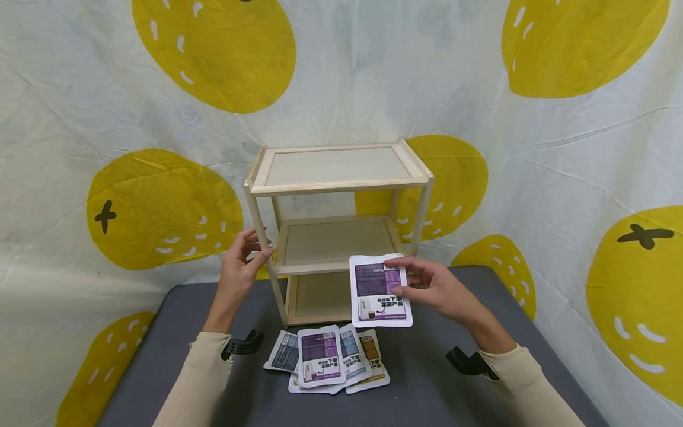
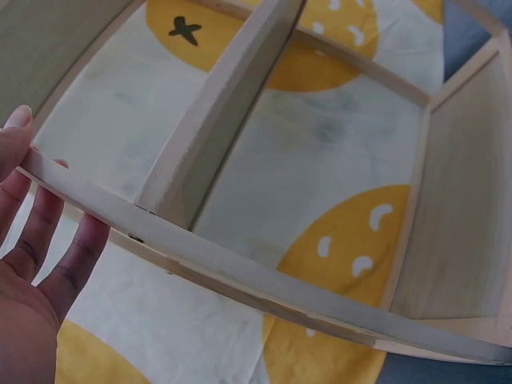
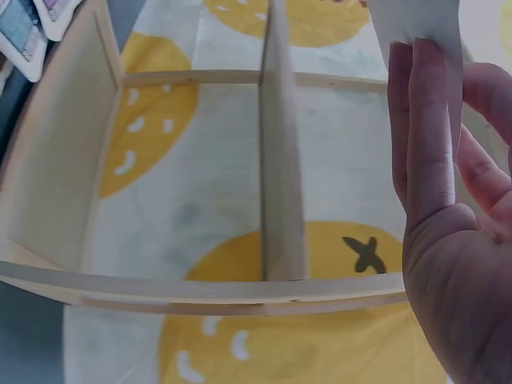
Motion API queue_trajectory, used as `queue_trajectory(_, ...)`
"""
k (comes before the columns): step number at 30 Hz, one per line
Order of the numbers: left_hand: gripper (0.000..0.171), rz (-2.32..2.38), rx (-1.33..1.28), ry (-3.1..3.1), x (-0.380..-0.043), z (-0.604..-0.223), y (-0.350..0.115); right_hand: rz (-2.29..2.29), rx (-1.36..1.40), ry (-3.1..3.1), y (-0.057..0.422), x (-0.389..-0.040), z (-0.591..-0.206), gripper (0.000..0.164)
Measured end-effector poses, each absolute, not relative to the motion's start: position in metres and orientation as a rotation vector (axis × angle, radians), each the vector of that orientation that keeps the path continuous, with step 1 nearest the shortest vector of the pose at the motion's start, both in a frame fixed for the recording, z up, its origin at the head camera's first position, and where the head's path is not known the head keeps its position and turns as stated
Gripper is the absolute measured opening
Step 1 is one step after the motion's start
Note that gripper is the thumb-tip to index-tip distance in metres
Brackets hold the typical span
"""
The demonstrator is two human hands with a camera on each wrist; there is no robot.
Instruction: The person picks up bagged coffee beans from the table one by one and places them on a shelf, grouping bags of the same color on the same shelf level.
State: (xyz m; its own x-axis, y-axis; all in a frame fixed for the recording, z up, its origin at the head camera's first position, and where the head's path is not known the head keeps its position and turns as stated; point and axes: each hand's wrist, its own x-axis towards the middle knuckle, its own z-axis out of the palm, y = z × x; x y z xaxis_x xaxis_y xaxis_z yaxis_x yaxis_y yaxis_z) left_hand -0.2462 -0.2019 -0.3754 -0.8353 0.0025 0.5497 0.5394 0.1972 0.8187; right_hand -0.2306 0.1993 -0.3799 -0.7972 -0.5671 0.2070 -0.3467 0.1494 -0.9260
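Currently, the right hand [image 1: 440,290] holds a flat white-edged pouch with a purple printed panel [image 1: 376,287], its grip narrow, with thumb and fingers pinching the upper right part. That pouch is raised above the grey worktop [image 1: 421,379], in front of the right side of a pale wooden 3-tier rack [image 1: 341,188], near its middle shelf [image 1: 336,242]. In the right wrist view, 2 fingers lie extended along a pale face of the pouch.

Meanwhile, the left hand [image 1: 241,267] holds the rack's slim front left post [image 1: 271,279] at about middle-shelf height; the left wrist view shows the thumb to 1 side of the wood and fingers on the other.

Below, on the worktop just in front of the rack, more flat pouches overlap in a loose pile: a second purple-panelled pouch [image 1: 321,356] on top, a dark blue-grey pouch [image 1: 284,351] at the left, a lighter blue pouch [image 1: 352,353] beside it on the right, and a brown-orange pouch [image 1: 372,359] at the far right. Behind stands a white cloth backdrop [image 1: 373,71] printed with large yellow fruit shapes [image 1: 165,207].
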Motion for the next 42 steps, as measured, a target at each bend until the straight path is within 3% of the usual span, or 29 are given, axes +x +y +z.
queue_trajectory(18, 0.047, -1.656, -0.518, -2.05, -0.248, -0.376, -0.203, -1.675, -1.059, 2.217, 0.199, -0.233, -0.333, 0.057)
queue_trajectory(42, 0.046, -1.651, -0.506, -2.057, -0.246, -0.377, -0.203, -1.704, -1.07, 2.264, 0.195, -0.236, -0.281, 0.058)
